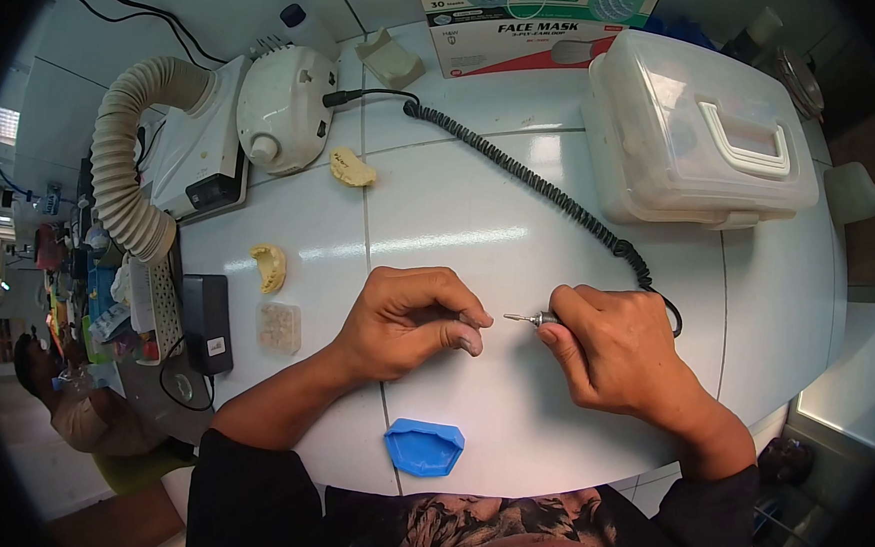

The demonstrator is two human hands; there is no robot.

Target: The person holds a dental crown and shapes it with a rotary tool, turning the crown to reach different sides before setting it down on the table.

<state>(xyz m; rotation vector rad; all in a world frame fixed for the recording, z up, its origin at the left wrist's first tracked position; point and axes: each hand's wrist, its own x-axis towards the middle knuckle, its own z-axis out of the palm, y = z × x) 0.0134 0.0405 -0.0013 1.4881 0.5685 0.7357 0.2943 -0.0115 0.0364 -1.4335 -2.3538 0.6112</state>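
Observation:
My right hand (618, 347) is wrapped round a rotary handpiece (548, 319); its thin metal bur (517, 318) points left, at my left fingertips. A coiled black cord (534, 177) runs from behind that hand to the white control unit (285, 109). My left hand (400, 319) is closed in a pinch, thumb and fingers curled towards each other with whitish dust on the tips. Whatever lies between them is too small or hidden to name. A short gap separates the bur from these fingertips. Below my left hand, a blue mould-like tray (424, 447) rests on the table.
Two yellowish dental casts (352, 167) and a small clear box (279, 328) lie to the left. Behind them stands a machine with a ribbed hose (125, 144). A lidded plastic case (702, 129) and face mask box (523, 28) are at the back. Another person (98, 418) sits far left.

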